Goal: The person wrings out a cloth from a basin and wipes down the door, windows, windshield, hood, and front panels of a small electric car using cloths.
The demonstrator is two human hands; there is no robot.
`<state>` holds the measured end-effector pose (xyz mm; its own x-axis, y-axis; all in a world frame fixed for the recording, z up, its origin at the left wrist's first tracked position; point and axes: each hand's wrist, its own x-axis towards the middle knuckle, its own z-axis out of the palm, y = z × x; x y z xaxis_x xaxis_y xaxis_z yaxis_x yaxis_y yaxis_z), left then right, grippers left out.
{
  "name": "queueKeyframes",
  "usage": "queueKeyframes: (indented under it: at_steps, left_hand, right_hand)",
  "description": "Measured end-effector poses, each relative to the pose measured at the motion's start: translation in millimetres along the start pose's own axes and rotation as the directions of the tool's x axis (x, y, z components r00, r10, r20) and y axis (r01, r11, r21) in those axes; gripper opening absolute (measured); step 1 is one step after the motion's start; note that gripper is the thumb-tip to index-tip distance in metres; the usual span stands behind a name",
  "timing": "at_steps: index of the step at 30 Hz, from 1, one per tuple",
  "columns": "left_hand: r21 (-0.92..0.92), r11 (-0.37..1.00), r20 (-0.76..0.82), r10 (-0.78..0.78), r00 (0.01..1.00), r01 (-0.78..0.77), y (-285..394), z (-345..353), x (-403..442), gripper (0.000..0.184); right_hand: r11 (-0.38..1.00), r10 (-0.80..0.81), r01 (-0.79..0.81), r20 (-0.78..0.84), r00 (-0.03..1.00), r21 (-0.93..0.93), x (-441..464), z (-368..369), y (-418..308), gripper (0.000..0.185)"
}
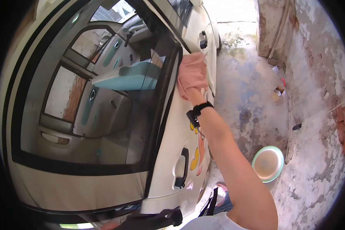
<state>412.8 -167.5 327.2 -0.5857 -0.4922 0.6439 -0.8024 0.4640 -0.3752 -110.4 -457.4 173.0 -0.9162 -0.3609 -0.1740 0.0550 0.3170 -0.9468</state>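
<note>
Against the pale car door (176,140), beside the side window (103,145), the right hand (194,94) is resting with a pink cloth (193,71) covering it almost to the wrist. Folds are hiding the fingers, so I can't tell how far they are spreading or whether they are gripping. To my eye, a flat palm and even pressure would be suiting this panel, with lighter touches along the window's dark frame (84,168).

A black watch (197,113) is circling the wrist; its hard case would be needing clearance from the paint. Further along the bodywork, a black door handle (183,168) and a yellow decal (195,159) are interrupting the smooth run. Beyond the forearm, a green-rimmed basin (281,163) is standing on the floor (239,86), near the peeling wall (314,153), which is hemming in the passage. The left hand isn't showing.
</note>
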Motion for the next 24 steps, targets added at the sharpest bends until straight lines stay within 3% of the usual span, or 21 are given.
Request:
queueKeyframes:
  at_steps: [1,2,3,5,7,8,9,11,13,15,16,17,18,19,20,21,22,24]
  left_hand:
    - [-0.282,0.959,0.282,0.094,0.955,-0.011,10.9,-8.7,32.3,0.037]
    - [-0.200,0.976,0.123,0.114,0.986,-0.088,20.3,15.4,14.0,0.035]
    - [-0.110,0.984,-0.048,0.139,0.989,-0.143,31.5,57.8,-8.9,0.035]
    - [-0.617,0.784,0.127,0.007,0.992,0.073,46.2,110.5,19.4,0.043]
    - [-0.464,0.869,0.226,0.302,0.926,-0.170,90.8,101.8,101.4,0.032]
    - [-0.432,0.889,0.216,0.267,0.939,-0.153,101.8,114.3,110.5,0.025]
    - [-0.432,0.889,0.217,0.266,0.939,-0.152,103.4,117.3,111.6,0.025]
    - [-0.332,0.942,0.182,0.119,0.976,-0.053,105.3,116.8,105.3,0.022]
    - [-0.333,0.943,0.213,0.103,0.972,-0.027,112.7,115.9,101.4,0.021]
    - [-0.401,0.913,0.400,0.107,0.910,0.069,131.9,118.7,100.5,0.025]
    - [-0.367,0.927,0.448,0.103,0.888,0.078,147.0,121.7,106.9,0.025]
    - [-0.334,0.938,0.498,0.095,0.862,0.090,163.3,126.2,115.4,0.026]
    - [-0.304,0.946,0.516,0.066,0.854,0.110,175.8,135.0,119.1,0.029]
    - [-0.275,0.953,0.524,0.038,0.851,0.126,185.8,144.8,123.2,0.033]
    - [-0.232,0.960,0.516,-0.013,0.856,0.155,193.1,149.6,128.6,0.037]
    - [-0.226,0.959,0.511,-0.033,0.859,0.171,193.8,155.9,123.9,0.037]
    - [-0.180,0.967,0.493,-0.069,0.867,0.179,192.5,164.8,118.0,0.037]
    - [-0.157,0.963,0.426,-0.135,0.895,0.219,192.3,166.5,118.4,0.036]
  right_hand:
    - [0.812,-0.289,0.047,-0.331,0.898,-0.582,-27.9,-12.4,-22.3,0.037]
    - [0.345,-0.670,-0.169,-0.368,0.644,-0.923,-44.2,-21.5,-31.8,0.018]
    - [0.289,-0.702,-0.048,-0.246,0.668,-0.956,-66.1,-31.1,-29.5,0.020]
    - [0.512,-0.686,0.425,-0.058,0.725,-0.747,-113.9,-31.1,-1.9,0.025]
    - [0.646,-0.729,0.697,0.019,0.685,-0.312,-131.0,-22.0,30.7,0.030]
    - [0.665,-0.735,0.732,0.047,0.677,-0.146,-122.2,-21.8,30.1,0.032]
    - [0.693,-0.717,0.720,0.060,0.694,-0.042,-103.5,-19.2,29.2,0.035]
    - [0.747,-0.664,0.662,0.089,0.742,0.053,-55.3,-15.7,13.2,0.040]
    - [0.696,-0.684,0.713,0.222,0.695,-0.088,-4.6,-8.7,1.7,0.050]
    - [0.543,-0.529,0.665,0.406,0.745,-0.512,33.3,-15.4,-35.8,0.045]
    - [0.536,-0.529,0.678,0.427,0.734,-0.502,33.9,-10.2,-39.1,0.045]
    - [0.828,-0.440,0.466,0.154,0.885,-0.311,31.3,-4.6,-38.6,0.042]
    - [0.975,-0.224,0.223,-0.073,0.972,-0.019,27.1,0.6,-35.2,0.038]
    - [0.971,-0.239,0.238,-0.052,0.970,-0.023,27.1,5.4,-28.8,0.038]
    - [0.823,-0.449,0.454,0.100,0.888,-0.340,32.1,9.5,-22.4,0.036]
    - [0.530,-0.573,0.625,0.301,0.762,-0.573,36.8,15.1,-18.8,0.034]
    - [0.201,-0.383,0.697,0.600,0.702,-0.688,1.3,-40.8,-56.5,0.037]
    - [0.148,-0.520,0.680,0.528,0.671,-0.718,-21.9,-35.0,-29.7,0.037]
